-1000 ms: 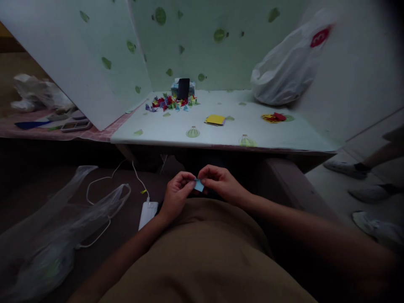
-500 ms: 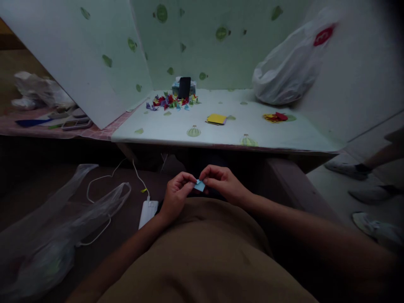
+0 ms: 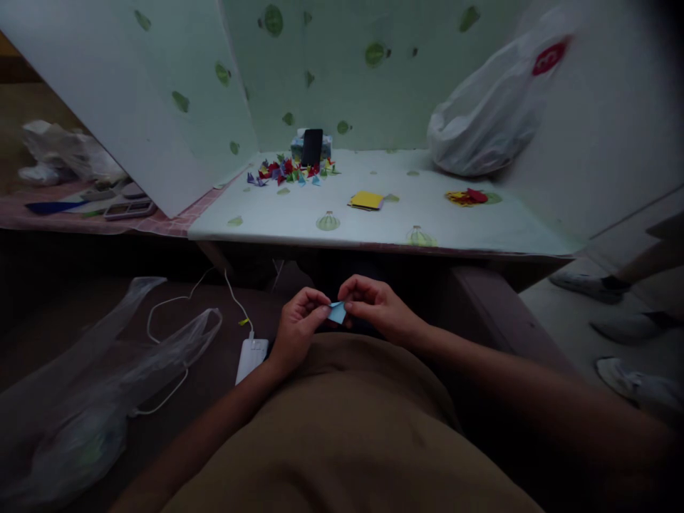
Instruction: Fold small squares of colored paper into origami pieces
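Note:
A small folded piece of light-blue origami paper (image 3: 337,313) is held up in front of my belly, below the table's front edge. My left hand (image 3: 300,324) pinches its left corner between thumb and fingers. On the other side my right hand (image 3: 378,306) grips the right edge, thumb in front and fingers curled behind. The paper narrows to a point at the bottom. Parts of its edges are hidden under my fingertips.
On the table (image 3: 256,219) are folded paper cranes (image 3: 288,171), a phone (image 3: 313,147) against a tissue box (image 3: 296,146), square yellow paper (image 3: 368,200), red and yellow pieces (image 3: 467,197) and a plastic bag (image 3: 475,128). A power bank (image 3: 251,360) lies by my left arm.
The upper edge of the blue paper looks straighter now, with its top flap folded differently between my fingers. Both hands keep their hold and have barely moved.

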`<state>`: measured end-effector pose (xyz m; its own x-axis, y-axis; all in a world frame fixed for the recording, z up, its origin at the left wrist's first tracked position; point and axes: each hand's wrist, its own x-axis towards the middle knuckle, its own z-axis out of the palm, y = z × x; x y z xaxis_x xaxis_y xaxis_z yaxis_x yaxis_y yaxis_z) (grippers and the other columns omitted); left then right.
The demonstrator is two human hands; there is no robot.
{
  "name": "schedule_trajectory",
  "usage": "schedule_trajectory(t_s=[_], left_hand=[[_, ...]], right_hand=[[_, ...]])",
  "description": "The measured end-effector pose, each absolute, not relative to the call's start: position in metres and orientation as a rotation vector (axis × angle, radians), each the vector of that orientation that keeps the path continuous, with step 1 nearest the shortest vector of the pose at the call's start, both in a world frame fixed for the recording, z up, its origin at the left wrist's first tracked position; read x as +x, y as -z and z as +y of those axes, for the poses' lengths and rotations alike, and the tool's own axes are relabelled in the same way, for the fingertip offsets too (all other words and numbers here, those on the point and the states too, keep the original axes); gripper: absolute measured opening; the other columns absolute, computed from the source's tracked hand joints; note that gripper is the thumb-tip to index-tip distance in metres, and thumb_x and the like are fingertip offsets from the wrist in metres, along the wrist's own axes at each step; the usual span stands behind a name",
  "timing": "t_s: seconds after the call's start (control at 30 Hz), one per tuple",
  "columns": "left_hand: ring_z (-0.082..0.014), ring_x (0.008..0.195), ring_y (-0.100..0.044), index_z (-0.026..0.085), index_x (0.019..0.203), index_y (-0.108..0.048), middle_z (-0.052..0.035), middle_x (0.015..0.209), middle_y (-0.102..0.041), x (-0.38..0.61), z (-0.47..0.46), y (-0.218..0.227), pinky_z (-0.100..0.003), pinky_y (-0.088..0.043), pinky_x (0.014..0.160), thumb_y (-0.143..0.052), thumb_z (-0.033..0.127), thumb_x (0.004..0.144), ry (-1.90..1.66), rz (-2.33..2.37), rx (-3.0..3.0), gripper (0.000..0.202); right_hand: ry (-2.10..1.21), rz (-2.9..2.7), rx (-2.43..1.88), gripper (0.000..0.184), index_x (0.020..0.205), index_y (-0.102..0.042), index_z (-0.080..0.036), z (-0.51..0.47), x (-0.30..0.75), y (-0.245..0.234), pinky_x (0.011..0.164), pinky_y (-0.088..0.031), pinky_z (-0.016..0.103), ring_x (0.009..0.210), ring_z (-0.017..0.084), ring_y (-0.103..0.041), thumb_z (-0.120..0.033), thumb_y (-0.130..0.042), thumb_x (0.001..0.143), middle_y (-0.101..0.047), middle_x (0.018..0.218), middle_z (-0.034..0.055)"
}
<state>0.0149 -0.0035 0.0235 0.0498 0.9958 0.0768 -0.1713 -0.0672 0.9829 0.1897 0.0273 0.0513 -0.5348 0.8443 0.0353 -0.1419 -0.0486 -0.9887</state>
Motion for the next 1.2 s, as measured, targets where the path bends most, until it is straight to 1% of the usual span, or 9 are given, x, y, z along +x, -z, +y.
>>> schedule_trajectory(t_s=[0.17,0.3,0.43,0.7,0.87,1.07,1.2], left_hand=[[-0.011,0.061,-0.061,0.018,0.082,-0.061,0.0024,0.07,-0.063,0.0145,-0.0032,-0.0208,-0.023,-0.049,0.061,-0.067,0.023,0.078,-1.304,0.981,1.133,0.009],[-0.0116,0.063,-0.061,0.019,0.086,-0.065,0.0016,0.072,-0.065,0.0138,-0.0023,-0.0204,-0.024,-0.05,0.062,-0.069,0.025,0.078,-1.295,0.984,1.172,0.012],[-0.0128,0.063,-0.063,0.018,0.082,-0.067,0.0008,0.071,-0.067,0.0126,-0.0032,-0.0207,-0.025,-0.05,0.063,-0.068,0.024,0.078,-1.273,0.998,1.195,0.008],[-0.0118,0.063,-0.06,0.019,0.08,-0.066,0.0018,0.071,-0.064,0.0122,-0.0038,-0.0204,-0.024,-0.049,0.062,-0.066,0.023,0.078,-1.335,0.989,1.222,0.004],[-0.0119,0.064,-0.057,0.019,0.078,-0.067,0.0012,0.07,-0.063,0.0124,-0.0055,-0.0258,-0.023,-0.047,0.062,-0.066,0.024,0.077,-1.395,1.078,1.292,0.006],[-0.0129,0.066,-0.059,0.019,0.079,-0.067,0.0009,0.071,-0.064,0.0133,-0.0064,-0.0274,-0.024,-0.048,0.063,-0.065,0.025,0.078,-1.387,1.094,1.343,0.006],[-0.0128,0.066,-0.06,0.02,0.079,-0.067,0.0011,0.072,-0.065,0.0125,-0.0056,-0.0249,-0.024,-0.049,0.064,-0.065,0.024,0.078,-1.355,1.07,1.333,0.005]], right_hand=[[-1.668,-1.507,-0.778,0.009,0.08,-0.058,-0.018,0.0269,0.1903,-0.0536,0.06,-0.047,0.026,0.06,0.012,-0.061,-0.019,-0.065,0.076,-0.066,0.068,-0.0015],[-1.649,-1.521,-0.778,0.008,0.081,-0.058,-0.018,0.0275,0.1911,-0.0536,0.06,-0.045,0.025,0.06,0.011,-0.06,-0.016,-0.064,0.076,-0.066,0.067,-0.0018],[-1.661,-1.526,-0.765,0.009,0.081,-0.058,-0.018,0.0275,0.1914,-0.0541,0.059,-0.045,0.024,0.059,0.011,-0.06,-0.016,-0.064,0.075,-0.066,0.068,-0.0017],[-1.689,-1.503,-0.729,0.01,0.083,-0.058,-0.018,0.0274,0.1929,-0.0532,0.062,-0.048,0.026,0.062,0.012,-0.062,-0.019,-0.066,0.077,-0.069,0.072,0.0002],[-1.687,-1.46,-0.725,0.011,0.084,-0.059,-0.018,0.0299,0.1949,-0.052,0.062,-0.05,0.028,0.062,0.013,-0.062,-0.024,-0.067,0.078,-0.066,0.07,-0.0006],[-1.698,-1.518,-0.834,0.015,0.078,-0.06,-0.017,0.029,0.1929,-0.0512,0.061,-0.047,0.027,0.059,0.012,-0.058,-0.028,-0.07,0.076,-0.064,0.066,-0.0013],[-1.709,-1.485,-0.857,0.012,0.074,-0.06,-0.017,0.0279,0.1923,-0.0501,0.058,-0.045,0.026,0.056,0.011,-0.057,-0.025,-0.069,0.075,-0.063,0.063,-0.0018]])
